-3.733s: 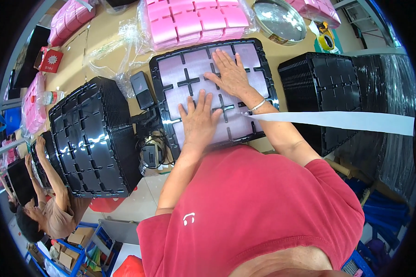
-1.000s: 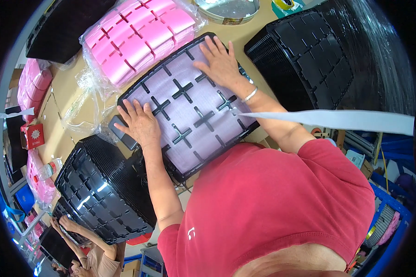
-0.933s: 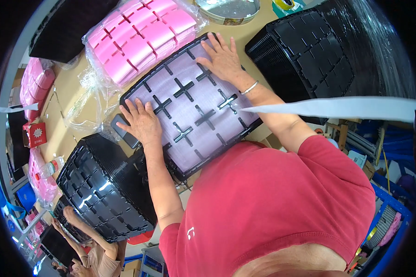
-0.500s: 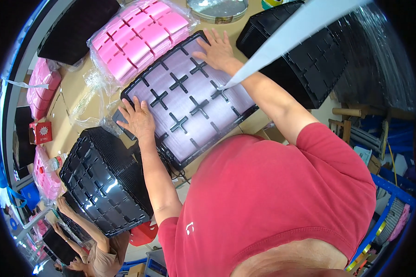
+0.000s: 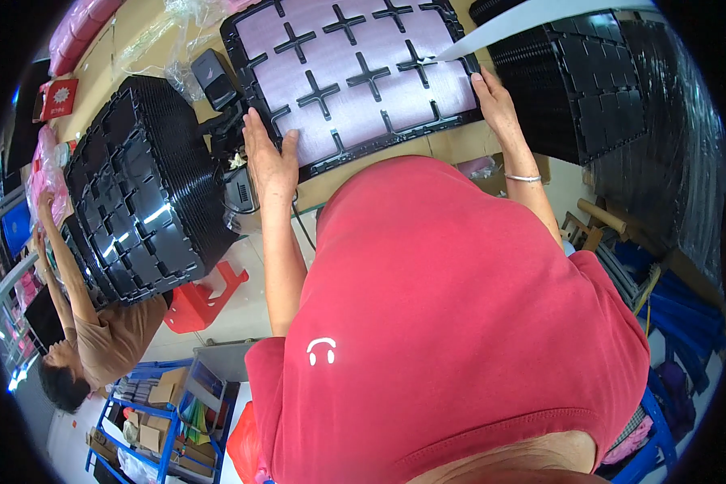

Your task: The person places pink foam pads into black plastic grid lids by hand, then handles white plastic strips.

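Observation:
A black plastic tray with raised cross-shaped dividers lies on the table before me, its pockets lined with pale lilac, shiny sheet. At its near left corner, my left hand rests with straight fingers along the edge and thumb apart. Against the right edge is my right hand, fingers extended on the rim and partly hidden. A white strip crosses from the upper right, its narrow end over one of the crosses. Beside the tray's left side sits a dark box-shaped device.
Nested black trays stand at left and right. A red box and a pink wrapped bundle lie far left. Another person works lower left, near a red stool and a blue rack.
My left hand has left the sheet's surface for the near left corner; my right hand has come down from the far edge to the right edge. The tray now sits straighter and higher in view.

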Action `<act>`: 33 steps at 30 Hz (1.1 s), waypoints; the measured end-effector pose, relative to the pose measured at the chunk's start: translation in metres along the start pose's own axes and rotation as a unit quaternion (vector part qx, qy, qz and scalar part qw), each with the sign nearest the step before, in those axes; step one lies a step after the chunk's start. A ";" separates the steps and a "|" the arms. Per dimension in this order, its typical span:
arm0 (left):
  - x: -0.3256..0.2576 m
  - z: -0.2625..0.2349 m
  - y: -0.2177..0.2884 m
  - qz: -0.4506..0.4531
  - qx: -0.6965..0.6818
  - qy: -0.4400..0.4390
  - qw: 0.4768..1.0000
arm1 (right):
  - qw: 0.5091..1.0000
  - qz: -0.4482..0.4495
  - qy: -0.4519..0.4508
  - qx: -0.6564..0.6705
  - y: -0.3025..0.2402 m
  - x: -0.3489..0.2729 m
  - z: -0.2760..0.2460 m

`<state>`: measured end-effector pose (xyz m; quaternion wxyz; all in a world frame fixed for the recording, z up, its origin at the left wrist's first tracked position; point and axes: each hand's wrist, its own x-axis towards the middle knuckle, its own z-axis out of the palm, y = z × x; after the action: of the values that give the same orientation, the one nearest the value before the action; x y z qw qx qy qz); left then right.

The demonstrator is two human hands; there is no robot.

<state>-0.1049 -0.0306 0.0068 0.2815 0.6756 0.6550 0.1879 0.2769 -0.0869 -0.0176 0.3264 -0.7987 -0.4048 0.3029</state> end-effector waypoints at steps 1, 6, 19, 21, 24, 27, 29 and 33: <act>-0.005 0.001 -0.001 0.009 0.054 0.002 0.999 | 1.000 0.007 -0.021 0.009 0.002 -0.003 -0.002; -0.021 0.003 0.012 0.015 0.130 -0.010 0.991 | 0.999 0.023 -0.024 -0.015 -0.004 -0.021 -0.001; -0.010 0.006 -0.012 -0.050 0.128 -0.065 0.988 | 0.999 -0.018 0.028 -0.007 -0.013 -0.034 0.002; -0.014 0.012 -0.008 -0.043 0.147 -0.044 0.987 | 0.998 -0.024 0.052 -0.005 -0.007 -0.030 0.005; -0.015 0.018 -0.007 -0.014 0.148 -0.007 0.989 | 0.996 -0.019 0.081 -0.012 0.000 -0.020 0.005; -0.013 0.017 -0.004 -0.039 0.153 -0.009 0.987 | 0.993 -0.019 0.116 -0.022 0.003 -0.006 0.006; -0.013 0.015 -0.004 -0.048 0.166 -0.043 0.984 | 0.993 0.019 0.107 -0.037 -0.005 -0.005 -0.001; -0.002 0.000 -0.023 -0.005 0.174 -0.080 0.981 | 0.988 0.046 0.073 0.127 -0.001 -0.003 -0.014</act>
<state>-0.1229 -0.0331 -0.0067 0.2124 0.7238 0.6564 0.0149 0.2856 -0.0928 -0.0081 0.4394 -0.7885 -0.3008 0.3077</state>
